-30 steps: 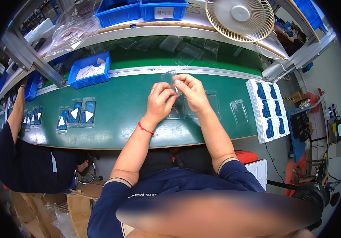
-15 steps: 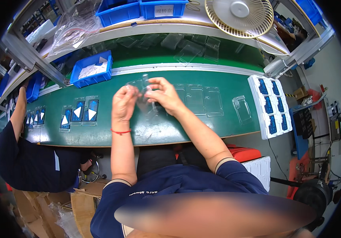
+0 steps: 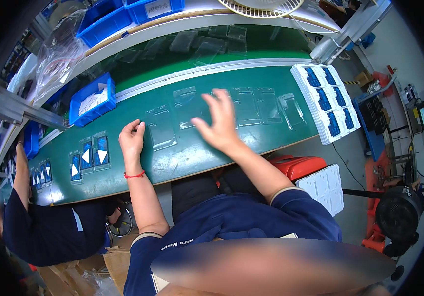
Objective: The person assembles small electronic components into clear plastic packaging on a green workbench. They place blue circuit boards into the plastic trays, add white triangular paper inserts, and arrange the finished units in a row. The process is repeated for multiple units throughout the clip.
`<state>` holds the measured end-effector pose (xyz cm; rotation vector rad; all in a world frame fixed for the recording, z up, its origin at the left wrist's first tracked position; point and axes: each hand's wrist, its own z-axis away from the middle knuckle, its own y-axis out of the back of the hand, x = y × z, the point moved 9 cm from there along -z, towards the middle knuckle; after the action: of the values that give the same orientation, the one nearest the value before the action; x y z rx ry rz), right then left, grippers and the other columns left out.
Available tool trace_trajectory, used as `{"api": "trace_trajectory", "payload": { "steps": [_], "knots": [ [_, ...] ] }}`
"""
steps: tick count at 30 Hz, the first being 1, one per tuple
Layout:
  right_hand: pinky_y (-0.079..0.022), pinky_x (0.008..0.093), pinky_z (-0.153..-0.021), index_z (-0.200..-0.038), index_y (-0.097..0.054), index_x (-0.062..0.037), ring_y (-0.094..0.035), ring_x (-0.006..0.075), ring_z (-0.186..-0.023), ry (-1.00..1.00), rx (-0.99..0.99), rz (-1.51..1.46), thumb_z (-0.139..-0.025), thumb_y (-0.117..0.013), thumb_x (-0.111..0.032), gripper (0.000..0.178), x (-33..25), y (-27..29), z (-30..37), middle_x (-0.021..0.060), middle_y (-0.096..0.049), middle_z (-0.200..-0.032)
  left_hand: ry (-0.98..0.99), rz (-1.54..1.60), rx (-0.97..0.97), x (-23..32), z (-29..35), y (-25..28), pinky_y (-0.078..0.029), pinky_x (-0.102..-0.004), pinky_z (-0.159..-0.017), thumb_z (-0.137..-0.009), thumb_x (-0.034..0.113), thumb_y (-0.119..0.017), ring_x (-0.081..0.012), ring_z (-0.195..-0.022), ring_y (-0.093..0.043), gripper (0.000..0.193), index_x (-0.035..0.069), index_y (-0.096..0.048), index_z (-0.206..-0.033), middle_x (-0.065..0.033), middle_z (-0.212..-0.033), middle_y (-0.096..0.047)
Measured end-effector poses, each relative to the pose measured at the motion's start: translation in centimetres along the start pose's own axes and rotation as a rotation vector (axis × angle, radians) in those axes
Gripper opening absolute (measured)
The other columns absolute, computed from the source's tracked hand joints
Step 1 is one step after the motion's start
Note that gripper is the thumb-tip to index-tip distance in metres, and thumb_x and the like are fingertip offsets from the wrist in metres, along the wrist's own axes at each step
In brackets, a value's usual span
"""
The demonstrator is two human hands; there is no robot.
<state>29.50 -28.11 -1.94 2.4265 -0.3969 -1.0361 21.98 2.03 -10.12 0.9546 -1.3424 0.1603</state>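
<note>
My right hand is open, its fingers spread above the green worktable. Around it lie thin clear plastic trays: one clear tray just left of its fingers, others to its right. My left hand, a red cord on its wrist, has its fingers curled together with nothing visible in them. Another clear plastic tray lies flat immediately to its right. Further left are several clear trays with dark blue flat pieces, each piece bearing a white triangle.
A white moulded tray of blue pieces sits at the table's right end. At the back left stands a blue bin with white papers. More clear trays lie under the shelf. A co-worker's arm reaches in at far left.
The clear tray I held in both hands now lies on the table. My hands have moved apart, the right one opening out to the right. The whole view has shifted and tilted.
</note>
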Motion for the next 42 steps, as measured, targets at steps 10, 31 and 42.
{"api": "trace_trajectory", "payload": {
  "steps": [10, 31, 42],
  "knots": [
    [-0.025, 0.0577, -0.106, -0.133, -0.055, -0.0079, -0.036, 0.0415, -0.133, -0.539, 0.013, 0.856, -0.093, -0.047, -0.053, 0.061, 20.1, 18.8, 6.3, 0.0257, -0.045, -0.139, -0.353, -0.068, -0.029, 6.2, 2.9, -3.7, -0.049, -0.0274, -0.064, -0.080, 0.011, -0.073, -0.0167, -0.076, -0.061, 0.044, 0.002, -0.063, -0.122, -0.0113, -0.100, -0.066],
    [-0.040, 0.0477, -0.097, -0.111, -0.070, -0.0127, -0.061, 0.0292, -0.112, -1.195, 0.131, 0.989, -0.071, -0.069, -0.029, 0.043, 33.9, 45.8, 8.2, 0.0135, -0.067, -0.116, -0.916, -0.266, -0.420, 13.8, 10.2, -8.3, -0.030, -0.0505, -0.106, -0.065, 0.030, -0.081, -0.0362, -0.125, -0.049, 0.045, 0.004, -0.070, -0.100, -0.0129, -0.117, -0.064],
    [-0.048, 0.0419, -0.093, -0.117, -0.058, -0.0060, -0.060, 0.0330, -0.112, -0.997, 0.174, 1.093, -0.067, -0.072, -0.032, 0.058, 31.5, 46.9, 4.8, 0.0169, -0.066, -0.111, -0.971, -0.232, -0.369, 14.3, 10.3, -7.6, -0.034, -0.0481, -0.104, -0.071, 0.024, -0.077, -0.0358, -0.120, -0.053, 0.041, 0.002, -0.068, -0.104, -0.0138, -0.117, -0.064]
  ]
}}
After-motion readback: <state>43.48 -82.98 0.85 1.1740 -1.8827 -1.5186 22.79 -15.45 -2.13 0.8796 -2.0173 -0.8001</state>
